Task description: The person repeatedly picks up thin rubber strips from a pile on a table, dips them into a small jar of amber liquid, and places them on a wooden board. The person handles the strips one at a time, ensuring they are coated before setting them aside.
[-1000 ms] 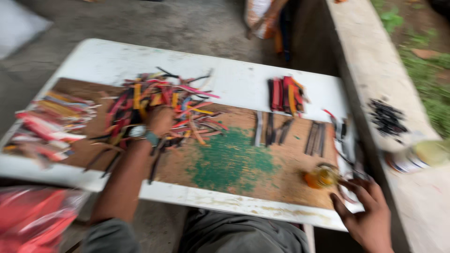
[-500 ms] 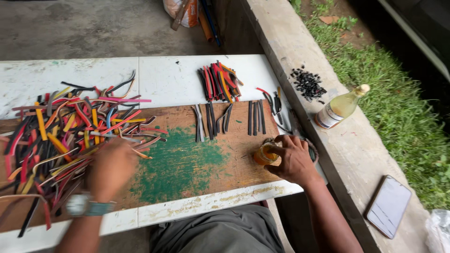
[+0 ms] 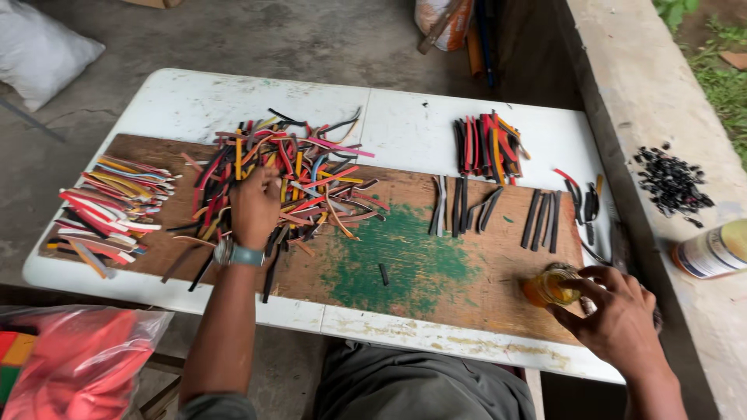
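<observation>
Your left hand [image 3: 254,204] rests on the near edge of the big loose heap of strips [image 3: 288,179], fingers curled down into them and closed on a few; which ones you have hold of is hidden under your knuckles. Keep the pinch small there, I'd say: the strips lie crossed over one another, so a large grab would likely drag the tangle toward 6 o'clock across the board [image 3: 405,264]. Pick at one end rather than the middle, and the rest should stay put.

Your right hand [image 3: 618,315] is at about 4 o'clock on the surface [image 3: 194,105], fingers wrapped around the small jar [image 3: 551,286] of amber stuff standing at the board's near right corner. Hold it upright and low; it sits close to the surface's edge, and a nudge could tip it off.

The strips are thin, flat and bendy-looking, mostly red, black, yellow and orange, with a few pink and blue. The loose heap sits at about 10 o'clock from the green patch [image 3: 405,257]. A combed, sorted pile [image 3: 109,210] lies at 9 o'clock, well apart. A neat bundle [image 3: 489,146] lies at 1 o'clock, and rows of black pieces [image 3: 541,219] lie side by side at 2 o'clock, just beyond the jar.
</observation>
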